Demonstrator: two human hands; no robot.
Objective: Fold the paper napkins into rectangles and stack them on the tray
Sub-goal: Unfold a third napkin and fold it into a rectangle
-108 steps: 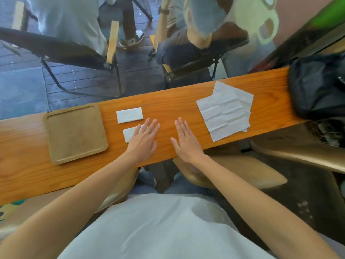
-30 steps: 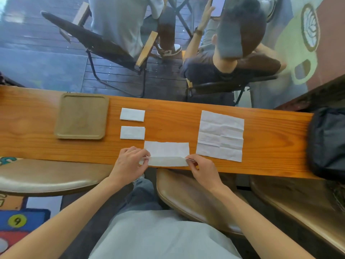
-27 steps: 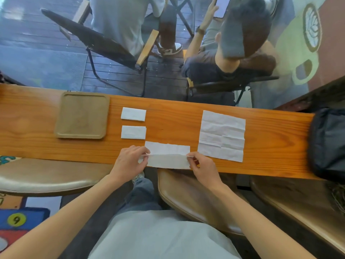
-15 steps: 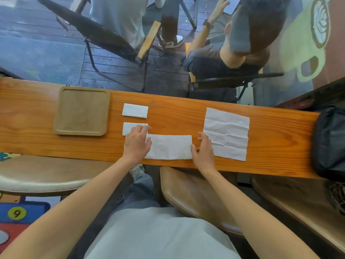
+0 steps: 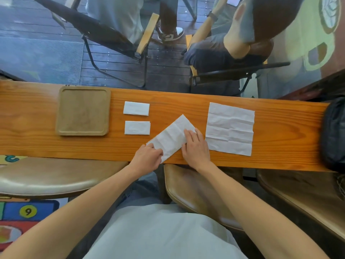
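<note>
A half-folded white napkin lies diagonally on the wooden counter in front of me. My left hand pinches its near lower-left end. My right hand presses flat on its right edge. Two small folded napkin rectangles lie one behind the other to the left. Beside them stands the square brown tray, with nothing on it. A stack of unfolded napkins lies to the right.
A black bag sits at the counter's right end. Brown stools stand under the near edge. Beyond the counter, people sit on folding chairs on a dark deck.
The napkin was folded in half along the near edge, pressed flat, and has now been turned from lying sideways to a diagonal. Both hands stayed on it.
</note>
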